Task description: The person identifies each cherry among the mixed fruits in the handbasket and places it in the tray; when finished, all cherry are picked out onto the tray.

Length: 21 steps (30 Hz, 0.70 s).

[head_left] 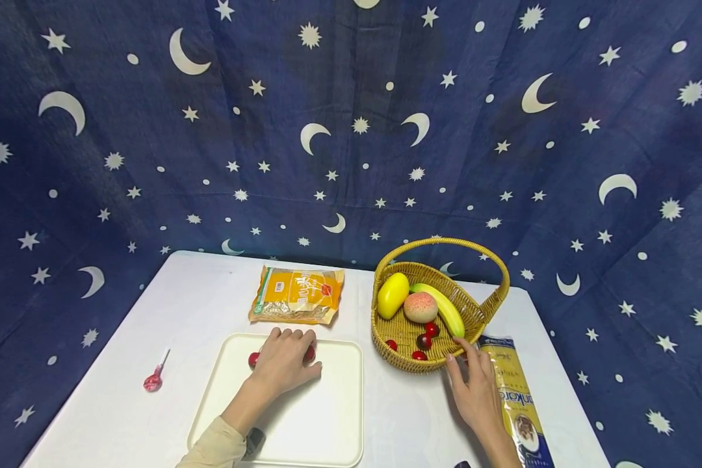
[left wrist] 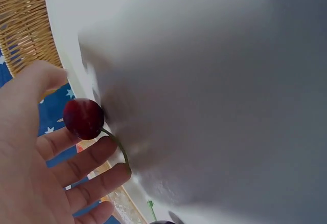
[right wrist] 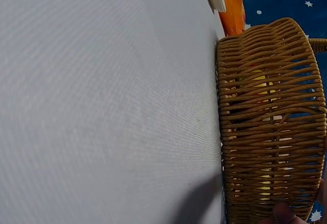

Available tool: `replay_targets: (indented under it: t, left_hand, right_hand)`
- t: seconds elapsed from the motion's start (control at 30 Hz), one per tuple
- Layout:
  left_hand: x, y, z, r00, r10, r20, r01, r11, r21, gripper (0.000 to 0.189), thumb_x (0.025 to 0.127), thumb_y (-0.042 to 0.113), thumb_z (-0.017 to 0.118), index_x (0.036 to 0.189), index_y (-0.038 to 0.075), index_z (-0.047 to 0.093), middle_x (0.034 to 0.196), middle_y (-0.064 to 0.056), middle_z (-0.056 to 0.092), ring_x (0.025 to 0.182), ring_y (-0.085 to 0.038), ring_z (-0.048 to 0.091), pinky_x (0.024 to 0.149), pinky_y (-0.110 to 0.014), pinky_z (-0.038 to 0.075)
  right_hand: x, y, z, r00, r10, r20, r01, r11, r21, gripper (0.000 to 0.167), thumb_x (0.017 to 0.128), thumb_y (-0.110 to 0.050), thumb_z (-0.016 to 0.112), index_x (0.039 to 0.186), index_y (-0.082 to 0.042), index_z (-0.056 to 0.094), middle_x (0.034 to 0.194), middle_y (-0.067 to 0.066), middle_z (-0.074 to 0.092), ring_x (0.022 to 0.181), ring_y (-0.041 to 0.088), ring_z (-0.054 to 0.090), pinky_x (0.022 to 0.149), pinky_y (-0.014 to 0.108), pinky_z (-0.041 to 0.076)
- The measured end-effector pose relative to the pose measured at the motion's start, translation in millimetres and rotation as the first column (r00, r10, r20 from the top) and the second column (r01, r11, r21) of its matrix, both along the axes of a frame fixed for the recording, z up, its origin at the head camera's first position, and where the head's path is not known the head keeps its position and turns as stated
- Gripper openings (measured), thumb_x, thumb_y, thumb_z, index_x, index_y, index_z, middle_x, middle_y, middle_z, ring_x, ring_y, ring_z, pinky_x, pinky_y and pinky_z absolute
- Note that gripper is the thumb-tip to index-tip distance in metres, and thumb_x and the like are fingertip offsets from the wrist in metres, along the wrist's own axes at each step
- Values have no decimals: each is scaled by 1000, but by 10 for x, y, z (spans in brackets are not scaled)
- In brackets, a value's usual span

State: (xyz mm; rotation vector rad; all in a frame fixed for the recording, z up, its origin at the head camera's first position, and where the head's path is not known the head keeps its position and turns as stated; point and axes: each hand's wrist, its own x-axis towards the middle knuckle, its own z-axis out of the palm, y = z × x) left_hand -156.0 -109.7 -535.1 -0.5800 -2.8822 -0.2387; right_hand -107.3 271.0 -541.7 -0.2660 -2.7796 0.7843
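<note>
My left hand is over the cream tray, with a cherry at its fingers and another cherry on its other side. In the left wrist view the thumb stands apart from the dark red cherry, while loosely bent fingers lie behind it and its stem crosses near the fingertips. My right hand holds the near right rim of the wicker basket, thumb outside. Inside are a yellow mango, a peach, a banana and several cherries.
Behind the tray lies an orange food packet. A red lollipop is on the white table at left. A yellow and blue packet lies right of the basket, partly under the right forearm. A starry cloth hangs behind.
</note>
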Motion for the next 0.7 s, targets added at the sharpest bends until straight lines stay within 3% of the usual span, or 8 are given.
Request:
replay_targets:
  t: [0.27,0.53,0.7]
  left_hand:
    - [-9,10,38,1000,18,-16,-18,1000,-7,37,89,53,70,96,19,61,73,5,52,75,-20,55,78,-36,39]
    - [-19,37,43,997,-1,-82,4,1000,28,38,91,52,67,109,18,67,91,0,72,89,-24,66,83,-39,43]
    - [-38,95,82,992,-30,-122,37,998,59,40,91,51,67,114,18,67,95,0,75,94,-26,72,85,-42,47]
  right_hand:
    - [-11,7,-18,1000,0,-7,0,1000,-7,49,111,-39,52,156,-19,50,121,15,54,102,28,54,78,34,39]
    - [-7,20,-28,1000,8,-16,-8,1000,-3,49,111,-40,51,156,-19,50,121,15,55,103,28,55,78,35,39]
    - [-6,20,-30,1000,6,-15,-6,1000,-2,49,111,-40,52,156,-20,50,121,15,55,104,28,55,78,35,40]
